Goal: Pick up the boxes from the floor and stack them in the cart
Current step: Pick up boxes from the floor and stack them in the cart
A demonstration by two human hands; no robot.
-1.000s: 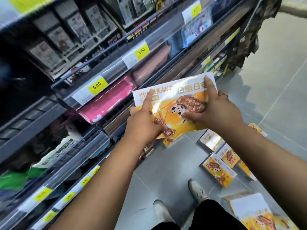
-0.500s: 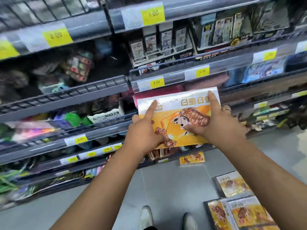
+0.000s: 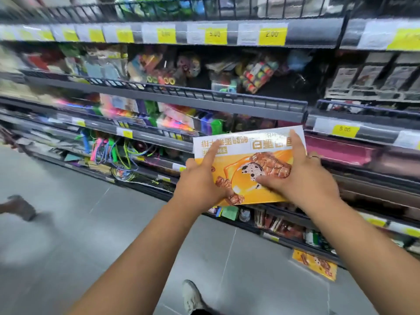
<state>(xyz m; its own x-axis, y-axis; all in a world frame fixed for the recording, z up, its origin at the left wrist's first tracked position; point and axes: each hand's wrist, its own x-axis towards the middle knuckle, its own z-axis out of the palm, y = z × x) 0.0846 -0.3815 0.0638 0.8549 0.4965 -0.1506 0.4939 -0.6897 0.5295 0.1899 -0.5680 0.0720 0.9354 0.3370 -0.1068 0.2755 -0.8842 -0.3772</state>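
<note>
One box, held above grey floor, facing shelves.

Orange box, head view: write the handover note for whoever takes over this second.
Left grip: holds the orange box at its left edge, index finger straight on its face.
Right grip: holds the right edge, thumb on the face.
Box is raised in front of the shelves.
A second box lies on the floor at the shelves' foot, right side.
Cart not in view.
Done: this box picked up. Left: stack it in the cart, fetch the second box.
</note>
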